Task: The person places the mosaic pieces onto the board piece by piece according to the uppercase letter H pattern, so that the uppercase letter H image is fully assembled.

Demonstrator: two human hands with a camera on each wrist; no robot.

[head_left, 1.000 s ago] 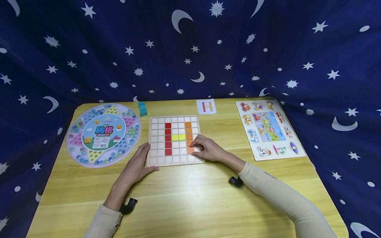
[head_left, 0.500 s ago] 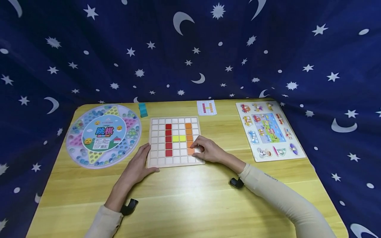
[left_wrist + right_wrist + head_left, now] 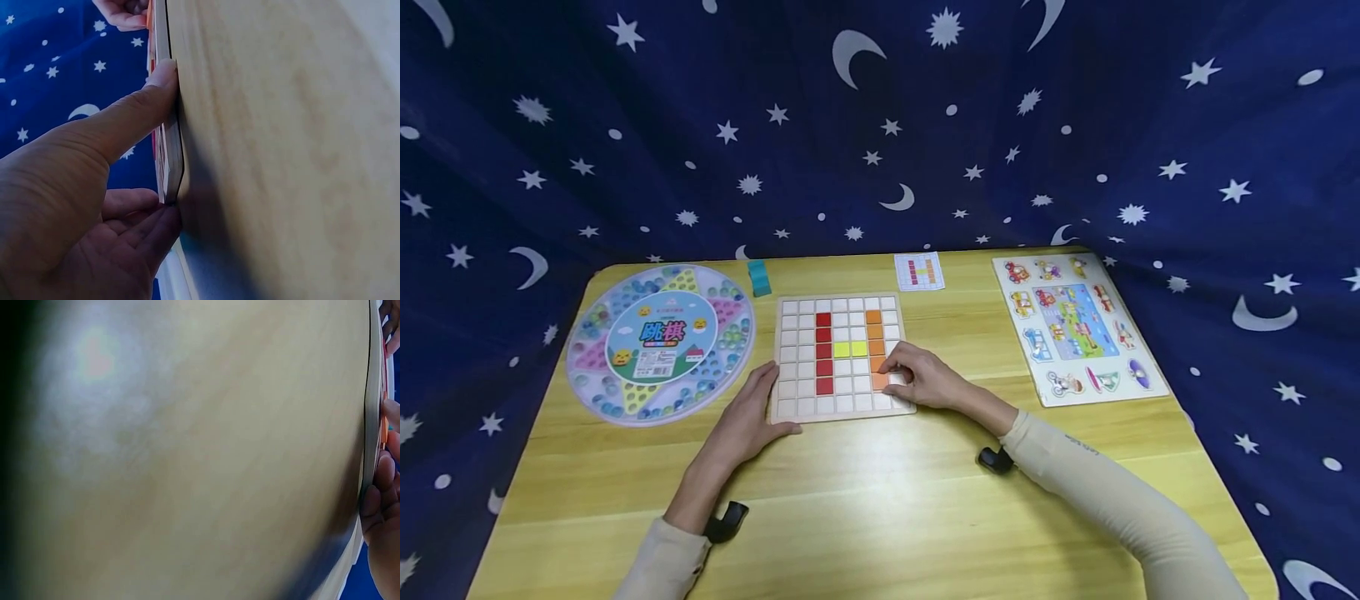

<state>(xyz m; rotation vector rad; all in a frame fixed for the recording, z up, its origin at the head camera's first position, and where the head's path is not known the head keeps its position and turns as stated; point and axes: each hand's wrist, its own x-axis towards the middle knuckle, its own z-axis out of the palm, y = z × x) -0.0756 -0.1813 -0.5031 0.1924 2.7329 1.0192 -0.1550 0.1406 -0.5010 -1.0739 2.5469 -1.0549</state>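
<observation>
A wooden grid board [image 3: 788, 407] with white squares lies at the table's middle. It bears a column of red tiles [image 3: 824, 350], two yellow tiles [image 3: 851, 349] and a column of orange tiles [image 3: 874, 331]. My left hand [image 3: 741, 421] rests against the board's near left corner, thumb along the near edge, fingers at the left side. In the left wrist view, the thumb and fingertips touch the board's edge. My right hand [image 3: 928, 379] reaches over the board's right side, thumb and index finger pinching the lowest orange tile [image 3: 878, 382], partly covered by the fingertips.
A round Chinese checkers set [image 3: 662, 333] with marbles lies at the left. Near the back edge are several teal tiles [image 3: 759, 277] and a pattern card [image 3: 919, 272] showing the same coloured shape. A picture puzzle board [image 3: 1045, 333] lies at the right, before a starry blue cloth [image 3: 880, 83].
The head view shifts slightly. Both hands keep their places at the board, and the tiles look unchanged.
</observation>
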